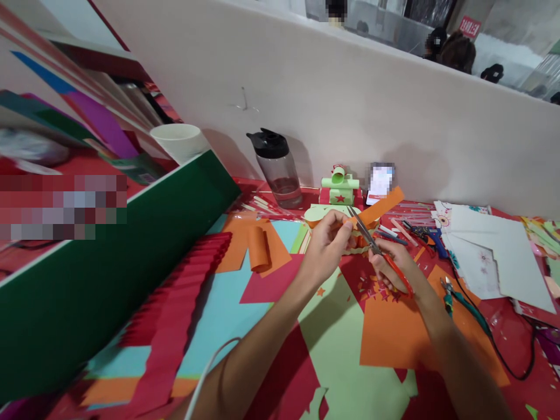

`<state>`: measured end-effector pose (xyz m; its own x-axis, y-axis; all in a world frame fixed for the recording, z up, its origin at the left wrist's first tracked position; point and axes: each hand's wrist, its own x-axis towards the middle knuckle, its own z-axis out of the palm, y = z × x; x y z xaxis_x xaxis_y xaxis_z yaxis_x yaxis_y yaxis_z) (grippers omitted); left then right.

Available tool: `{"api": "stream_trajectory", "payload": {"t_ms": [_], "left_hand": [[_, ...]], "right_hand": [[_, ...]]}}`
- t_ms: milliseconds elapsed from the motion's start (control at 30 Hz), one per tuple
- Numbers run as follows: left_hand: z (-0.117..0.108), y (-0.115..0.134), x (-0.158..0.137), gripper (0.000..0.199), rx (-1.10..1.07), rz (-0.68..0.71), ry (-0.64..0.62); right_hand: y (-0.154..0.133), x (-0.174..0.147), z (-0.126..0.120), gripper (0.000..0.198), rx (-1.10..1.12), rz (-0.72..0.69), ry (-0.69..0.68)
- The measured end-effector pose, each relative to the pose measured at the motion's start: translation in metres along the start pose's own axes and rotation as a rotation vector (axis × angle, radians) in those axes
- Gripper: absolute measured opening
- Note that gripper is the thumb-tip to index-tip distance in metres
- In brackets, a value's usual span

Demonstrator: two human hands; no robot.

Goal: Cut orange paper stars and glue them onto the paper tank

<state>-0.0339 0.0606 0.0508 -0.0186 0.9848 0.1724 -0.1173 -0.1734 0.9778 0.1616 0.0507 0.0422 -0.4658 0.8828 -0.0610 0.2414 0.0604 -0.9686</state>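
My left hand (329,244) pinches one end of an orange paper strip (381,207), which slants up to the right. In my right hand (391,263) is a pair of scissors (396,273) with red handles. The blades point up and left, close to the strip near my left fingertips. Whether the blades touch the paper I cannot tell. Behind my hands stands a light green and red paper model (340,189) with a red star on its front. Below my right hand, small red and orange paper scraps (376,287) lie scattered.
A dark green board (131,262) stands on the left, beside pleated red paper (175,315). A water bottle (277,169) and a phone (380,184) stand by the white partition. Green-handled pliers (466,306) lie at right on orange sheets, near white cards (503,251).
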Motion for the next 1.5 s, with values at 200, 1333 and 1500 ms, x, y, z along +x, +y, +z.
{"api": "stream_trajectory", "payload": {"t_ms": [200, 1333, 1500], "left_hand": [[0.000, -0.001, 0.000, 0.031, 0.015, 0.000, -0.043], [0.003, -0.016, -0.003, 0.036, 0.211, -0.062, -0.511], [0.003, -0.011, -0.003, 0.039, 0.166, -0.093, -0.523]], "right_hand": [[0.000, -0.004, -0.009, 0.050, 0.037, 0.037, -0.018], [-0.003, -0.048, -0.106, 0.079, 0.105, 0.087, -0.215], [-0.010, -0.019, -0.064, 0.048, 0.145, -0.027, 0.093]]}}
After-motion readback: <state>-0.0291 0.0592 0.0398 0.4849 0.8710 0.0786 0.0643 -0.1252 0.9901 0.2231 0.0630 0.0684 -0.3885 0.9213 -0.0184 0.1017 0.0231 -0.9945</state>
